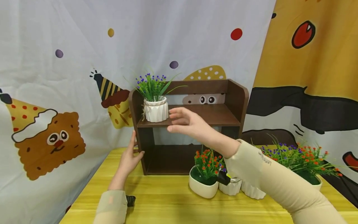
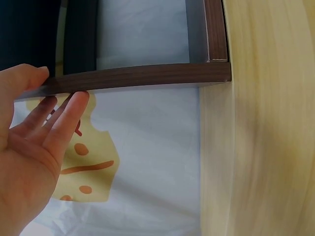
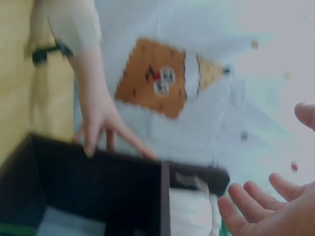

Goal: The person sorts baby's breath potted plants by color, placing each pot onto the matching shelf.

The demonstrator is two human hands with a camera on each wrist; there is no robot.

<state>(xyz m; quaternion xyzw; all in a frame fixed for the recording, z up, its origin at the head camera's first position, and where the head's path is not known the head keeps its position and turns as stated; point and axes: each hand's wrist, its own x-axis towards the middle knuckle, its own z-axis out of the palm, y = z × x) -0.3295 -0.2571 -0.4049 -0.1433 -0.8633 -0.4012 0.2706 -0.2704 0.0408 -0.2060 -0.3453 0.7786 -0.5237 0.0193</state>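
Observation:
A dark brown two-tier wooden shelf (image 1: pixel 190 124) stands on the table. On its upper board, at the left end, sits a white fluted pot (image 1: pixel 156 111) holding a plant with small purple flowers (image 1: pixel 151 85). My left hand (image 1: pixel 129 160) holds the front edge of the shelf's left side panel (image 2: pixel 142 74), thumb on the inner face and fingers on the outer. Just right of the white pot, my right hand (image 1: pixel 190 123) hovers with fingers spread and nothing in them. In the right wrist view a gap shows between those fingers (image 3: pixel 256 199) and the pot (image 3: pixel 191 211).
In front of the shelf's right half stand a white oval pot (image 1: pixel 203 186) with red flowers and white fluted pots (image 1: pixel 230 187). More red and purple flowers (image 1: pixel 305 158) are at the right, partly behind my right sleeve. A printed curtain (image 1: pixel 84 37) hangs behind the wooden table (image 1: pixel 156 199).

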